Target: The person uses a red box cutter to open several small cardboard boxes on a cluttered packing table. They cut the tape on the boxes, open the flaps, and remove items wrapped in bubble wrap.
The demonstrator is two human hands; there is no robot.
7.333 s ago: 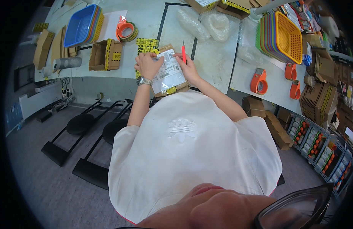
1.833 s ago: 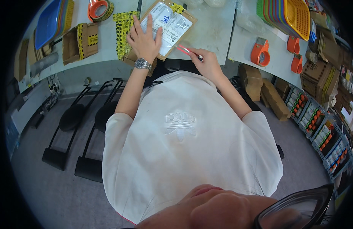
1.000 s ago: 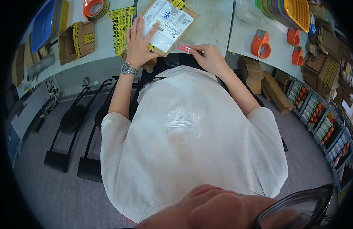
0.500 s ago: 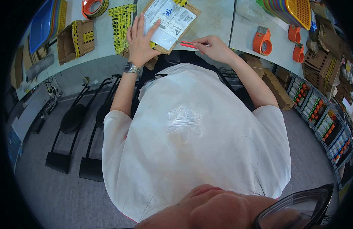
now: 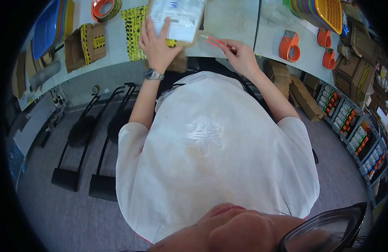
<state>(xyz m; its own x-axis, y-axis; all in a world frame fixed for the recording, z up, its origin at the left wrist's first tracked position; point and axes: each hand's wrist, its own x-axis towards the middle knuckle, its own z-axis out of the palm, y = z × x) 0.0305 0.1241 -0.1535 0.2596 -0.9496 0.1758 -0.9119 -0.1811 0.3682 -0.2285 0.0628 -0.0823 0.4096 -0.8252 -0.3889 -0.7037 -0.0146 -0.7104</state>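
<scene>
In the head view, the labelled parcel (image 5: 177,19) lies on the table (image 5: 227,21) close to its front edge, its far end cut off by the frame. I see the left hand (image 5: 158,48) spread over its near left part, fingers splayed on the label, the thumb toward the near edge. The right hand (image 5: 243,56) pinches a slim red cutter (image 5: 221,43), its tip just beside the parcel's right edge; whether they touch, blur keeps me from telling.

To my mind, careful work here calls for firm, even pressure from that flat palm so the parcel cannot skid. I'd want the left fingers well out of the tip's line, and the point shallow and slanted along the edge, so it spares whatever is inside. Short, light strokes drawn away from the body seem safest.
</scene>
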